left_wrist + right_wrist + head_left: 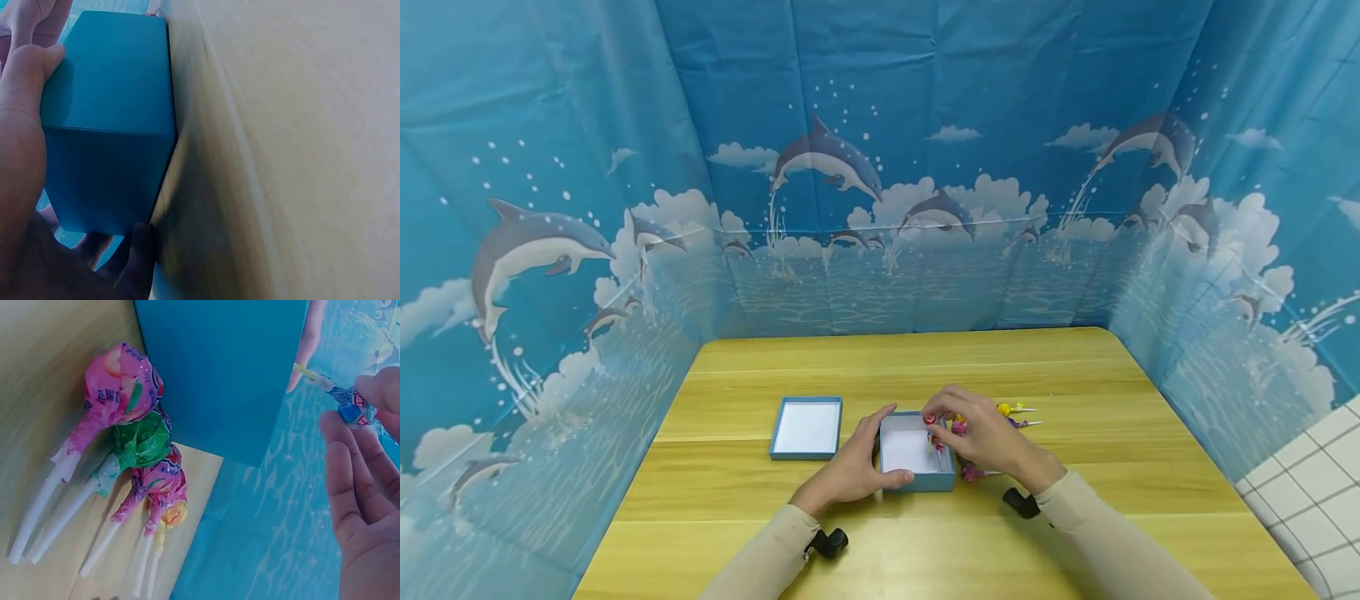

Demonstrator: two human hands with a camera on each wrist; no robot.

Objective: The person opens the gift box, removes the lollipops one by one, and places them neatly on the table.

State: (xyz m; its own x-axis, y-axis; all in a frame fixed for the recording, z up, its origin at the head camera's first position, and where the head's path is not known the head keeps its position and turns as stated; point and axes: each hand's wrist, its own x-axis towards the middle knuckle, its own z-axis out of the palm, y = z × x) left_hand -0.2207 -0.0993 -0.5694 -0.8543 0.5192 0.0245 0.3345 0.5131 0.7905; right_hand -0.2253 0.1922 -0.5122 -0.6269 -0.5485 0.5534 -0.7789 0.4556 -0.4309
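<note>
A blue box (931,482) with a white inside stands uncovered on the table. My left hand (853,467) grips its left side, thumb at the front corner and fingers spread toward the back. Over the box's right side, my right hand (988,433) pinches a lollipop (355,411) in a blue and red wrapper between thumb and fingers. Its stick points toward the box in the right wrist view. Beside the box's right wall lie several wrapped lollipops, among them a pink one (122,384), a green one (147,439) and a yellow one (1004,409). My right hand partly hides these.
Left of the box lies a shallow blue lid (807,429), its white inside facing up. The wood-grain table (737,517) ends at a blue dolphin-print curtain (880,283) at the back and sides. White tiles (1300,483) show at the far right.
</note>
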